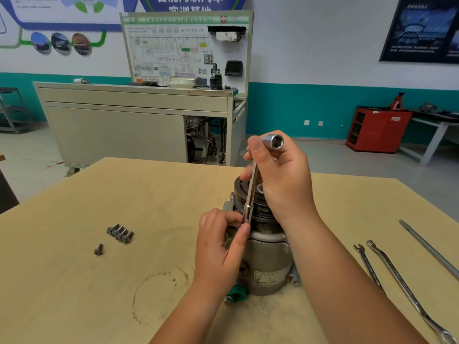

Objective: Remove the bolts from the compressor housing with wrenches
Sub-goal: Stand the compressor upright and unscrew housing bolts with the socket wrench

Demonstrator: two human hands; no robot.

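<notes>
Loose bolts (120, 233) lay at nine o'clock of the compressor (269, 261). Right grip (280, 175) and left grip (221, 244) both clasped the wrench (252, 187); removal seemed unfinished.

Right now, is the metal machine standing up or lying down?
Standing up: the compressor sits with its bottom on the table, and its round pulley faces up.

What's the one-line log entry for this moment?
right hand grips socket wrench | left hand pinches its lower end | compressor upright | loose bolts on table
</notes>
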